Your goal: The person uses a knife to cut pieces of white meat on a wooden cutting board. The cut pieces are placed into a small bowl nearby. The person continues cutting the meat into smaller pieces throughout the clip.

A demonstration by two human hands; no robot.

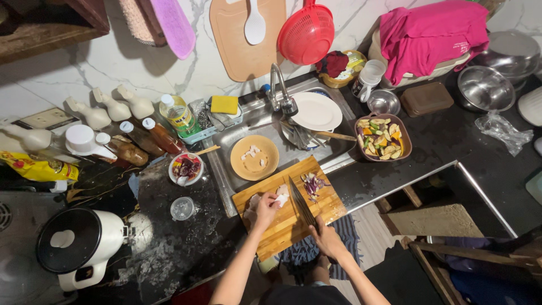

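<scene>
A wooden cutting board (293,223) lies across the sink's front edge. My left hand (265,209) presses on a pale piece of food (280,199) on the board. My right hand (326,237) grips the handle of a long knife (301,203), whose blade points away from me over the board. A small heap of chopped purple onion (312,183) sits on the board right of the blade.
An orange plate (254,158) with pale bits and a white plate (316,110) are in the sink. A brown dish of cut vegetables (383,137) stands to the right. Sauce bottles (144,138), a small bowl (186,168), a glass (182,208) and a white rice cooker (79,245) are on the left.
</scene>
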